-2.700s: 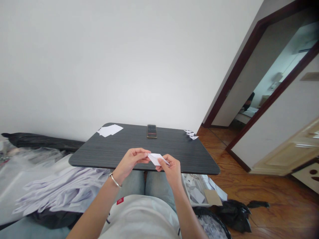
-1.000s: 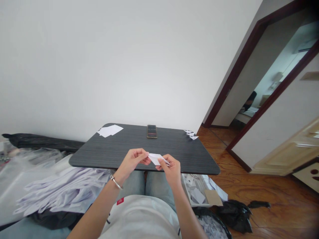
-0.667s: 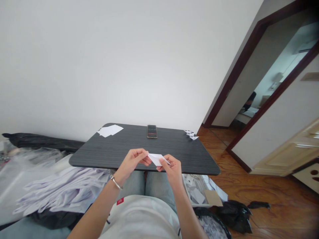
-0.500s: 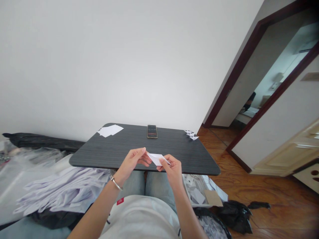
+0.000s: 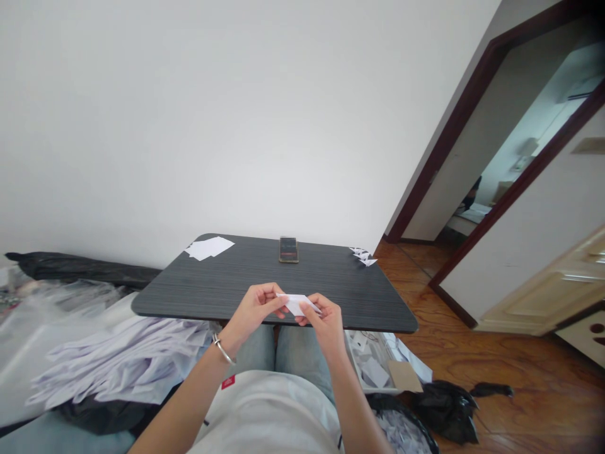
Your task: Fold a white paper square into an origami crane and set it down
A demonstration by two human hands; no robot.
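Note:
A small folded piece of white paper (image 5: 295, 303) is held up between my two hands over the near edge of the dark table (image 5: 227, 284). My left hand (image 5: 263, 301) pinches its left corner between thumb and fingers. On the other side, my right hand (image 5: 326, 315) grips the right end, the thumb lying across the front. At the table's far left lie several flat white paper sheets (image 5: 208, 247). Several folded white paper pieces (image 5: 363, 256) with pointed tips sit in a row at the far right corner.
A phone (image 5: 288, 250) rests at the table's back, near the white wall. Piled white cloth or paper (image 5: 127, 359) lies at lower left. Below the table's right side are a box of odds and ends (image 5: 373, 366) and black plastic bags (image 5: 449, 407) on the wooden floor.
My left thumb has come down from above the paper, and the left fingers now pinch its left corner. The paper has turned slightly flatter; my right hand has barely moved.

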